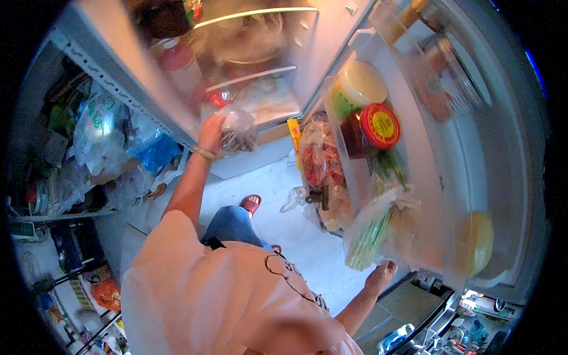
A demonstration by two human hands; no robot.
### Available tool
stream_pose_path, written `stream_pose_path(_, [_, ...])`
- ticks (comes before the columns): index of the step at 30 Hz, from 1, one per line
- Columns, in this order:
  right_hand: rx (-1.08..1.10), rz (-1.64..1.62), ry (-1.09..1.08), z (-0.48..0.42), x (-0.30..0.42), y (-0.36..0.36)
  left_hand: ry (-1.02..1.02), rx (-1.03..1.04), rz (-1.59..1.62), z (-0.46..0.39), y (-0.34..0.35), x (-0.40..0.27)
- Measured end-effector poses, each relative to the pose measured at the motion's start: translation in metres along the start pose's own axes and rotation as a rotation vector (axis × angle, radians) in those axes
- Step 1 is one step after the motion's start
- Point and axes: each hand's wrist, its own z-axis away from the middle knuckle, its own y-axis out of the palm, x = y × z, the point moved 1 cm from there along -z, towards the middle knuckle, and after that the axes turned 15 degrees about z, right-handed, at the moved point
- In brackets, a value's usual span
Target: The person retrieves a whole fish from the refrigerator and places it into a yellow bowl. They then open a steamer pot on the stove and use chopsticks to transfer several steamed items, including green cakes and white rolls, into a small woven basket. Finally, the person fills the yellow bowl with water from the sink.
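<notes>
My left hand (212,133) is closed on a clear plastic bag (239,131) with dark contents I cannot make out. It is at the front of an open refrigerator (328,49), below the lower shelf. A small red thing (217,96) shows just above the hand, blurred. My right hand (380,277) is at the near edge of the open refrigerator door (426,168), fingers curled; whether it grips the door is not clear. Just above that hand, a clear bag of long green vegetables (370,237) hangs from the door rack.
The door rack holds a red-lidded jar (380,125), a cream-lidded tub (361,83) and bagged red food (321,155), with a black clip (320,197). On the left, a shelf unit is crowded with plastic bags (101,128). Below is the pale floor (306,262).
</notes>
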Motion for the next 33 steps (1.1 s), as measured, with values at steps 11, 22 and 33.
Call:
stream_pose_path(11, [0.309,0.113,-0.372,0.024,0.072,0.016,0.298,-0.008,-0.509,0.206,-0.045,-0.058])
stream_pose_path(22, [0.688,-0.052,-0.656,0.099,0.112,0.053,-0.217,-0.286,-0.456,0.296,-0.197,-0.009])
stream_pose_path(33, [0.38,0.067,-0.135,0.137,-0.066,-0.028,-0.242,-0.117,-0.782,0.289,-0.124,0.075])
